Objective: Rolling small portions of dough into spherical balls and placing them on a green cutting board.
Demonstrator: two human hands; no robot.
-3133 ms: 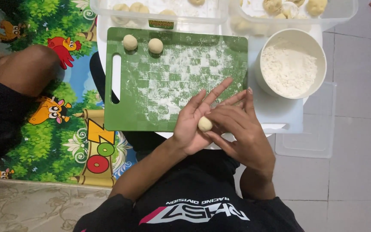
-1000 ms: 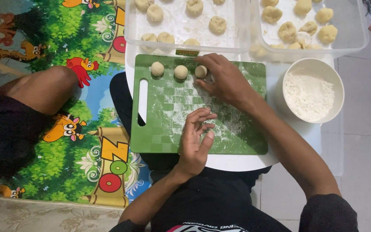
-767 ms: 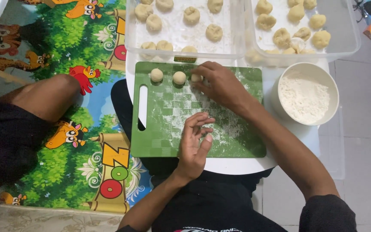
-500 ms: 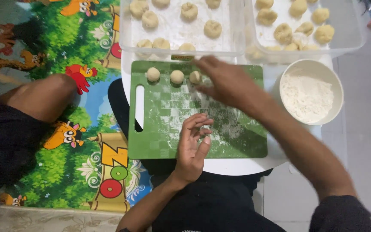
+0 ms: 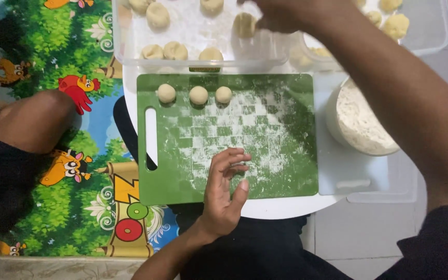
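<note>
Mat [image 5: 68,52]: bright cartoon print, under the person's knee.
Board [image 5: 286,171]: green, floured, on a round white table.
Tray [image 5: 193,36]: clear, holding dough lumps.
Bowl [image 5: 359,124]: flour, right of the board.
Right hand [image 5: 281,13]: over the tray, blurred; grip cannot be told.
Left hand [image 5: 224,192]: fingers loose, empty, at the board's near edge.
Balls [image 5: 198,95]: three in a row at the board's top.

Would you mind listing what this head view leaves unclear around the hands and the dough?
- Right hand: motion-blurred and cut by the top edge; whether it grips dough is unclear.
- Right-side tray: mostly hidden by the right arm.
- Flour bowl: its right rim sits under the arm.
- Left hand: open, holding nothing.
</note>
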